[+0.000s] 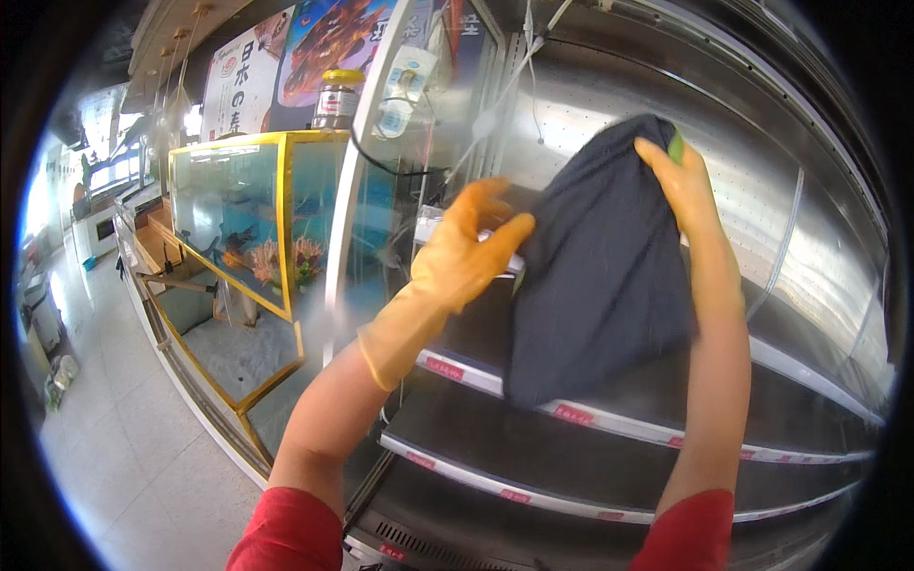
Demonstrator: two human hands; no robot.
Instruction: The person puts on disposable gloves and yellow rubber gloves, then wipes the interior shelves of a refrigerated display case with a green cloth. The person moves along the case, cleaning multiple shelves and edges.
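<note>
A dark grey cloth (600,285) hangs in loose folds in front of the shelves of a display cabinet. Its upper right corner is pinched in my right hand (682,175), which wears an orange-yellow rubber glove; a bit of green shows by the fingers. My left hand (464,246), in a matching glove, is beside the cloth's left edge. Its fingers are spread and blurred, and I see nothing gripped between them. Part of the cabinet's back panel (750,214), perforated and shiny, is hidden behind the cloth.
Dark shelves (500,428) with white front rails and red labels lie below my hands. A white cable (493,118) dangles at the upper left of the cabinet. Left of a white post (357,164) stand yellow-framed glass tanks (228,193), with a yellow-lidded jar (337,100) on top.
</note>
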